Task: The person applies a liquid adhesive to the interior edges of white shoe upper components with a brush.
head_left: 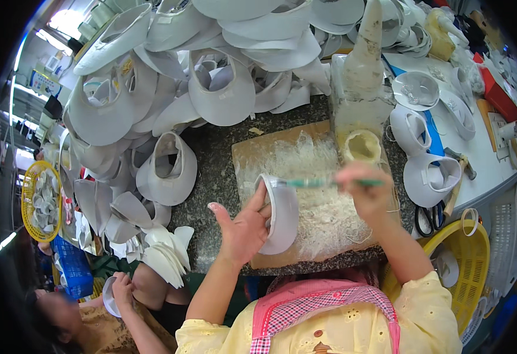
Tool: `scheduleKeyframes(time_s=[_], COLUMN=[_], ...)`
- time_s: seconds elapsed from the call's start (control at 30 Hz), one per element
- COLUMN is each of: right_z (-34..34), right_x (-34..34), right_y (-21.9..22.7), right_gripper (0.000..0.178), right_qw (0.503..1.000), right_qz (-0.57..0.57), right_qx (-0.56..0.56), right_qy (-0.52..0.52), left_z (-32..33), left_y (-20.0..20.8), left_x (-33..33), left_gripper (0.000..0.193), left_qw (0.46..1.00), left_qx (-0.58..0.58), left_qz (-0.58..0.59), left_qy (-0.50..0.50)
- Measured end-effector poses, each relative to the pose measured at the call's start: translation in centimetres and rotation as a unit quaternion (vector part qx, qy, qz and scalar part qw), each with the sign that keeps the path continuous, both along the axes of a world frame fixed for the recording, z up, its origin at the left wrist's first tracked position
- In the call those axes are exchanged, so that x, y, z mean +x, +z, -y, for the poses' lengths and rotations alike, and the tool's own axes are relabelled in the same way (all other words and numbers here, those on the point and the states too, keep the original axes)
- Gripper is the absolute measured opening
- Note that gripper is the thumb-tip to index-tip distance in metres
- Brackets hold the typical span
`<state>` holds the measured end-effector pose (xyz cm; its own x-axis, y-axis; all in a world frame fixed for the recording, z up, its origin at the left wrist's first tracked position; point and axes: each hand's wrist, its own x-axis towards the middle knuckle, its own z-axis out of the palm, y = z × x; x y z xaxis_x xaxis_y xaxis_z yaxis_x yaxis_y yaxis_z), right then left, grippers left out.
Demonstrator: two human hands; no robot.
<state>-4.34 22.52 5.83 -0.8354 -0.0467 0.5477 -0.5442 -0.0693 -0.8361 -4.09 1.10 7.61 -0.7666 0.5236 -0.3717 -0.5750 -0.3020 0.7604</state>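
Note:
My left hand (245, 233) supports a white visor-shaped piece (284, 223) over the board, fingers tucked behind its curved rim and thumb stretched out to the left. Pale residue marks the thumb tip. In my right hand (367, 189), smeared by motion, is a green-handled brush (314, 183), held level and pointing left. Its bristle end meets the upper rim of the visor piece or lies just over it. Below both hands lies a brown board (249, 156) crusted with white, dried residue. A cream-coloured pot (353, 141) with a round opening stands just beyond my right hand.
Stacked white visors (223, 97) crowd the far and left sides. More visors (432, 180) sit at right, near black-handled scissors (428, 219) and a hammer (466, 165). A yellow basket (471, 259) stands low right. At lower left, another person's hand (123, 288) holds a white piece.

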Motion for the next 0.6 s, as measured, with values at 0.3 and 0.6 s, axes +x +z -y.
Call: scheduleKeyframes(time_s=[0.3, 0.6], right_z=[0.8, -0.2], right_x=[-0.7, -0.5], right_y=[0.1, -1.7], right_gripper=[0.015, 0.014], right_qw=[0.997, 0.991], right_qz=[-0.002, -0.095], right_qx=[-0.077, 0.056], right_qy=[-0.024, -0.070], left_z=[-0.4, -1.8], left_y=[-0.3, -0.7], left_x=[-0.3, -1.7], left_gripper=[0.109, 0.097], left_qw=[0.997, 0.997], left_qx=[0.068, 0.072], left_qz=[0.026, 0.031], left_qy=[0.033, 0.006])
